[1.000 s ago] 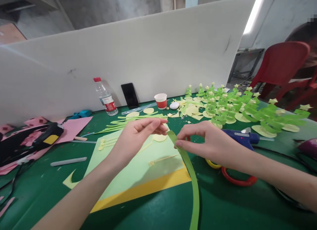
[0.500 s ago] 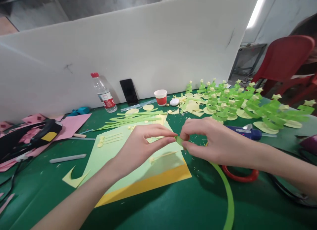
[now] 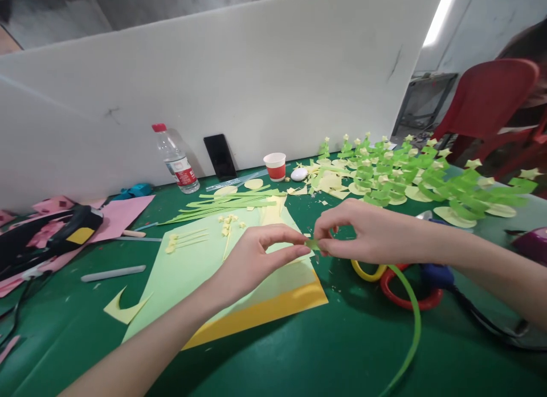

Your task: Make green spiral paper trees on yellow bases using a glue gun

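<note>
Both my hands meet above the green table, pinching one end of a long green paper strip (image 3: 411,320). My left hand (image 3: 260,254) holds the strip's end between thumb and fingertips. My right hand (image 3: 367,229) pinches the same end from the right. The strip curves away under my right wrist, down toward the table's near edge. Below my hands lie a light green sheet (image 3: 192,271) on a yellow sheet (image 3: 273,306). Small yellow star sticks (image 3: 186,240) rest on the light green sheet.
Scissors with red and yellow handles (image 3: 405,297) and a blue glue gun (image 3: 436,271) lie under my right arm. Several green paper trees (image 3: 410,177) stand at back right. A water bottle (image 3: 175,160), phone (image 3: 220,156), red cup (image 3: 274,166), cut green strips (image 3: 226,206), pink paper (image 3: 123,215) and a black glue gun (image 3: 64,232) sit left.
My hands drew together on the strip's end and sank slightly. The strip's free tail swung from pointing down toward me out to the right, curving under my right arm.
</note>
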Demonstrator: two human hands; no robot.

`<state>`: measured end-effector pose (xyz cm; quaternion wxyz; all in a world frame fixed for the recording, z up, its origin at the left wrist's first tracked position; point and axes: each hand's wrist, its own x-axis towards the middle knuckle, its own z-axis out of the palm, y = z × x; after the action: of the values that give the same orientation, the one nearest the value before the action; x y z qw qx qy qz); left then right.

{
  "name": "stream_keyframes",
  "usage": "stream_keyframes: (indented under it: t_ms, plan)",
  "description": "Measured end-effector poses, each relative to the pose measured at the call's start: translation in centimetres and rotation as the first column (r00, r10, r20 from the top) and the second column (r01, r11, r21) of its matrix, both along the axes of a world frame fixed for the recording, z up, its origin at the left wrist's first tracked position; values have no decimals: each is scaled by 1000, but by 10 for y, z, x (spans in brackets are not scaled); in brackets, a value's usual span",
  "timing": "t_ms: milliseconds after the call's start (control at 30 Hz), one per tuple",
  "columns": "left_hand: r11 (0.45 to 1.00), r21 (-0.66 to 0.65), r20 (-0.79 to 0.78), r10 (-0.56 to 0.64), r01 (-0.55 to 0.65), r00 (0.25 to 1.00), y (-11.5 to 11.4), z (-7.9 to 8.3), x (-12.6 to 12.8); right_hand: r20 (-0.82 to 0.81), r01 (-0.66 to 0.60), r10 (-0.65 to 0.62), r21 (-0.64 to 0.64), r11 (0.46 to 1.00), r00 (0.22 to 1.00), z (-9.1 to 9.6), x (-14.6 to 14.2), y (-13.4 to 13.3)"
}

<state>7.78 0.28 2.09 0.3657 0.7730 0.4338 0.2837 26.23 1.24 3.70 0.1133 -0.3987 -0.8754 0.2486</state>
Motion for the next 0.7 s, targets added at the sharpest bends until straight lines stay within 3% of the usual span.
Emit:
stream_keyframes:
  t_ms: [233,533,700]
  plan:
    - [993,-79,65,-78,83,995,3,-3,-1,15,-69,68,23,997,998,2,2,-1]
    - [994,-105,72,-13,21,997,0,-8,1,31,-80,77,92,993,997,-2,0,-4]
    - [991,-130,39,-2,7,999,1,-7,0,44,-71,69,62,996,997,-2,-1,-3]
